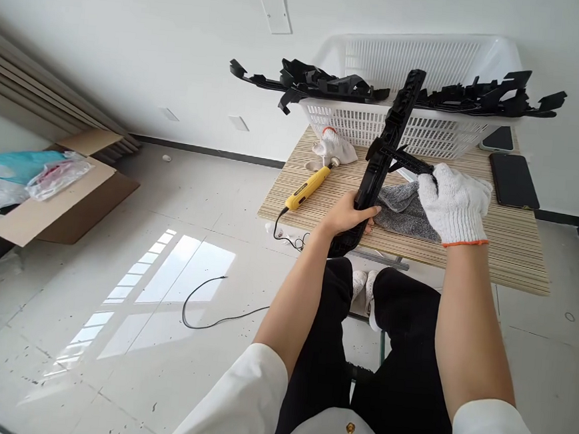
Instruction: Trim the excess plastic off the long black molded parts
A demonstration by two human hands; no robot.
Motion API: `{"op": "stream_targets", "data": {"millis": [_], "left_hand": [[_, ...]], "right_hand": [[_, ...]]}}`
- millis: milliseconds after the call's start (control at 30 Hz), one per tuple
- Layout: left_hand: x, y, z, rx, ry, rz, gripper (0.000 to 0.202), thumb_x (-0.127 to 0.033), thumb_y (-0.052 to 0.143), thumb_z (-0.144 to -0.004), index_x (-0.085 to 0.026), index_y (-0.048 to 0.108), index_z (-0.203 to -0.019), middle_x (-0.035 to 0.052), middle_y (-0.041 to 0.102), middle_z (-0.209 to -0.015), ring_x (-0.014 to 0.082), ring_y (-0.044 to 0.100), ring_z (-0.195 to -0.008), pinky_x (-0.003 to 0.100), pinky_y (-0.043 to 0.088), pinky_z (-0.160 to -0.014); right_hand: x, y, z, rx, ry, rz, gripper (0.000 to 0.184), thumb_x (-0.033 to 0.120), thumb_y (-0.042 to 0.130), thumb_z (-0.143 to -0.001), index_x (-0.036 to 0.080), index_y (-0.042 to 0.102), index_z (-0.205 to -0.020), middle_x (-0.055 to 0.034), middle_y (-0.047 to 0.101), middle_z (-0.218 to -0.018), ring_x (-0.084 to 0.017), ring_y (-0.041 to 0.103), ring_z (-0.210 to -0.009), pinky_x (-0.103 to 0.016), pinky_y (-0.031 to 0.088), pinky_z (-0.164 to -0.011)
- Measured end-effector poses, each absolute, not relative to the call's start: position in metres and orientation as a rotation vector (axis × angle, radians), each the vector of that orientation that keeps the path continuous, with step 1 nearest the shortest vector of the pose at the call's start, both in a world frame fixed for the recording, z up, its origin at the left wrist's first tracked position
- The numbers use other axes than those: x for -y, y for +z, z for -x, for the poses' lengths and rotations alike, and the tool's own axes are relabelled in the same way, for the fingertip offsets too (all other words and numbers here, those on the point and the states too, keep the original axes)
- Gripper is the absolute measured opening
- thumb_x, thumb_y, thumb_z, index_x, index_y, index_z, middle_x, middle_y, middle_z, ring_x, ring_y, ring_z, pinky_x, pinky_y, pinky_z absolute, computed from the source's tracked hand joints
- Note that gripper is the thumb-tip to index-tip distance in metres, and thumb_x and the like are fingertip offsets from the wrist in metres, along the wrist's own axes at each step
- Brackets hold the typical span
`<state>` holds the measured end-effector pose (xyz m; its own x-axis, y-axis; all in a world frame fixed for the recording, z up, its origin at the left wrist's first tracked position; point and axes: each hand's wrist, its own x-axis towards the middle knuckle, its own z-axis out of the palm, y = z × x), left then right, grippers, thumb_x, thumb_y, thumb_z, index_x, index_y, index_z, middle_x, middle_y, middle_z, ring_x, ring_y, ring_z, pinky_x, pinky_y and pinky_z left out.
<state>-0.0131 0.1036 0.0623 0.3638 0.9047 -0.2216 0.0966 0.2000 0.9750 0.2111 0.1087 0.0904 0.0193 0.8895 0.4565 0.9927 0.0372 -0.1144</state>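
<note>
My bare left hand [348, 215] is wrapped round the lower part of a long black plastic strip [394, 125], thumb across its front. The strip is held tilted, its top end in front of the white basket. My right hand [454, 196], in a white knit glove with an orange cuff, is closed on a slim black bar [413, 162]. Short prongs at the bar's left end meet the strip's middle; whether the two are joined I cannot tell. Beneath the hands a grey cloth [405, 209] lies on the wood-patterned table [497, 250].
Several black plastic parts [479, 98] lie across the white basket [377, 127]. On the table are a yellow corded tool [308, 188], a white glove [338, 146] and a black phone [513, 180]. A cardboard box [65, 193] stands left; a cable [205, 326] crosses the floor.
</note>
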Motion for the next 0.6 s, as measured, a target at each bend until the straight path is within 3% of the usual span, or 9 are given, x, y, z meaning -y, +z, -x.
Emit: {"op": "stream_targets", "data": {"millis": [433,600], "left_hand": [[-0.105,0.058,0.015,-1.021,0.800,-1.328,0.032,-0.029,0.081,-0.085,-0.018,0.050,-0.084,-0.0043,0.063,-0.059,0.0138,0.065,-0.047,0.025,0.053,-0.048],[-0.106,0.054,0.014,-1.039,0.811,-1.361,0.035,-0.034,0.083,-0.083,-0.018,0.051,-0.086,-0.0052,0.061,-0.059,0.0132,0.064,-0.047,0.026,0.054,-0.049]], "right_hand": [[-0.130,0.062,-0.209,1.939,-0.466,2.012,0.051,0.049,0.036,-0.096,0.013,0.071,-0.093,-0.0095,0.059,-0.066,-0.021,0.052,-0.066,-0.035,0.029,-0.067],[-0.132,0.053,-0.210,1.887,-0.492,2.005,0.054,0.049,0.037,-0.096,0.012,0.076,-0.100,-0.0095,0.059,-0.065,-0.021,0.052,-0.064,-0.034,0.028,-0.064]]}}
